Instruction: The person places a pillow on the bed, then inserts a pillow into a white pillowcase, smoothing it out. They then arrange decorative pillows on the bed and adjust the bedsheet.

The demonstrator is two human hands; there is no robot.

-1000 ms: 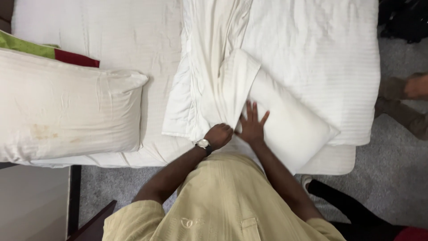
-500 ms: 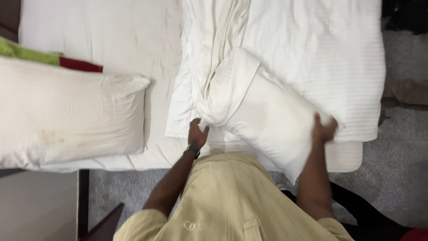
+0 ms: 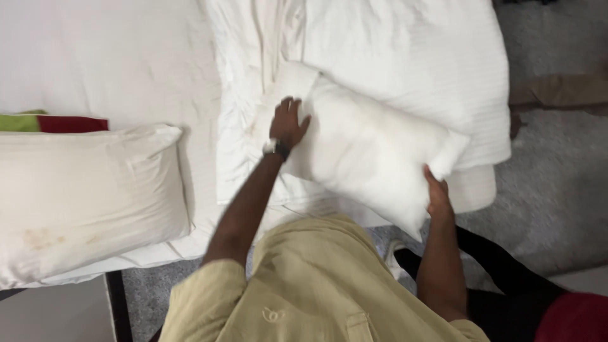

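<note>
A white pillow [image 3: 370, 149] lies tilted on the bed, partly inside a white pillowcase [image 3: 278, 95]. My left hand [image 3: 288, 121], with a wristwatch on the wrist, presses on the pillow's upper left end where the pillowcase opening sits. My right hand [image 3: 437, 193] grips the pillow's lower right corner near the bed's edge. Rumpled white bedding [image 3: 244, 114] lies under and beside the pillow.
A second pillow [image 3: 82, 196] with faint stains lies at the left of the bed. A green and red cloth [image 3: 44, 121] shows behind it. A striped white duvet [image 3: 405, 57] covers the right side. Grey carpet [image 3: 557, 190] lies to the right, with a dark object near my feet.
My left hand moved up from the pillow's near edge to its far left end. My right hand went from the middle to the lower right corner and stays there.
</note>
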